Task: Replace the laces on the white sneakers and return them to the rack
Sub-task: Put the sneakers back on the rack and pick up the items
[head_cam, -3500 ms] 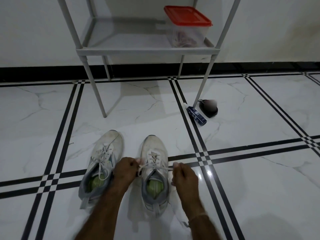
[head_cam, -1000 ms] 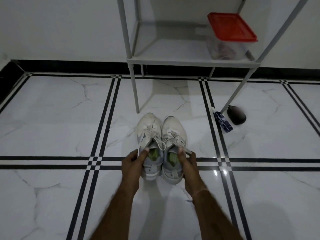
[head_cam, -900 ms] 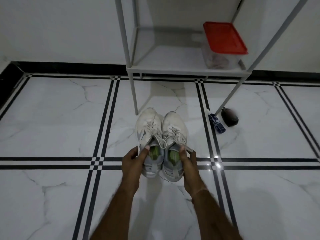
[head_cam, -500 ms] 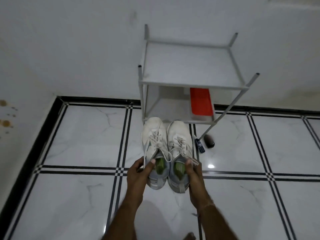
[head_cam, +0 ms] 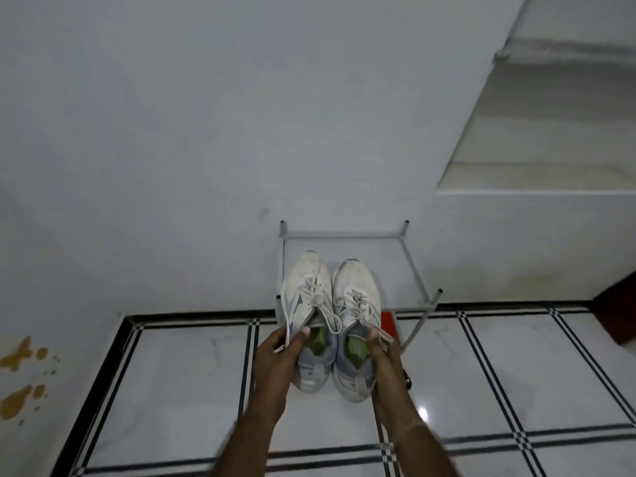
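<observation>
In the head view both forearms reach forward, side by side. The left hand (head_cam: 275, 352) grips the left sneaker (head_cam: 306, 287) at its collar, thumb hooked inside over the green insole and fingers round the outer side. The right hand (head_cam: 382, 352) grips the right sneaker (head_cam: 356, 287) the same way, thumb inside the opening. The two white sneakers are held heel to the person and pressed together, clear of the floor (head_cam: 481, 373), with their toes over the rack (head_cam: 411, 266). Whether they touch its top shelf cannot be told. White laces (head_cam: 318, 298) are threaded and knotted on both.

The floor is glossy white marble tile with black double stripes. A red lid (head_cam: 388, 323) peeks out under the rack. Brown stains (head_cam: 20, 352) mark the plain wall (head_cam: 172, 132) at left.
</observation>
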